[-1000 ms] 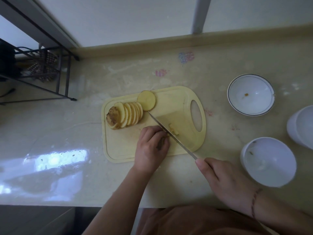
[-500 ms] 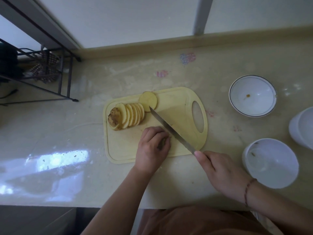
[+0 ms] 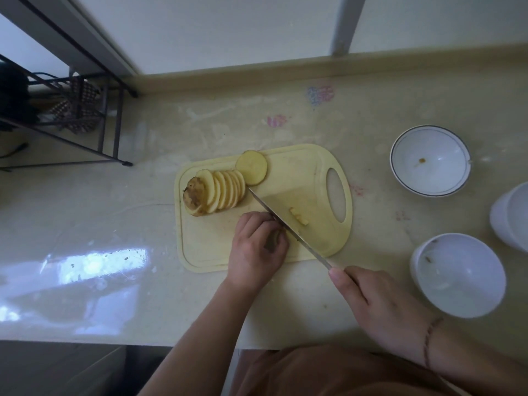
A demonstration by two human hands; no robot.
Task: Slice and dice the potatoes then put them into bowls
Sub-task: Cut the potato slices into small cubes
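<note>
A yellow cutting board (image 3: 303, 172) lies on the counter. On its left stands a row of potato slices (image 3: 217, 194), with one flat slice (image 3: 252, 167) lying just behind them. My left hand (image 3: 257, 250) curls its fingers over a potato piece at the board's front; that piece is hidden under the hand. My right hand (image 3: 374, 304) grips the handle of a knife (image 3: 285, 225), forefinger along the spine, blade down on the board right beside my left fingers. A few small cut potato bits (image 3: 298, 218) lie to the right of the blade.
Three white bowls stand to the right: a dark-rimmed bowl (image 3: 430, 160) at the back, a plain bowl (image 3: 460, 274) near the front, a third bowl (image 3: 511, 215) cut off by the right edge. A black wire rack (image 3: 77, 115) stands at the back left.
The knife rose and drew back toward me half a second ago, then came down again beside my left fingers. Small cut bits show again right of the blade. My left hand stayed put.
</note>
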